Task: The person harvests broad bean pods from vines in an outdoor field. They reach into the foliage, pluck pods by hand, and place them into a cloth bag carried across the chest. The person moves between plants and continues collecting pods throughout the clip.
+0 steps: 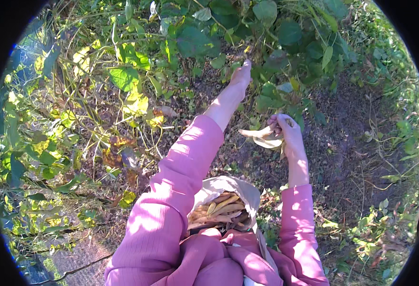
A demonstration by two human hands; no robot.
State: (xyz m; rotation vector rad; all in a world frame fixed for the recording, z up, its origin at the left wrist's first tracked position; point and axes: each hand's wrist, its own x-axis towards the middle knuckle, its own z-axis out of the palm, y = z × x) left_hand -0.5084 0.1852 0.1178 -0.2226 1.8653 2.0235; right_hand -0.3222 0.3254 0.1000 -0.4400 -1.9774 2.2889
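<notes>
My left hand [241,76] reaches forward into the leaves of a climbing bean plant [266,50]. It is seen edge-on, with its fingers drawn together at the stems; what they hold, if anything, is too small to make out. Nearer to me on the right, my right hand [286,127] is closed around several dry, pale tan bean pods [266,138], which stick out to its left. Below, against my body, hangs an open cream cloth bag [251,193]. Many dry yellow-brown pods [224,207] lie inside it.
Tangled vines with yellowing leaves [135,102] fill the left side. Dark soil [333,152] with dry litter shows on the right, edged by more green plants [407,128]. A thin dark line [83,268], perhaps a hose, crosses the ground at lower left.
</notes>
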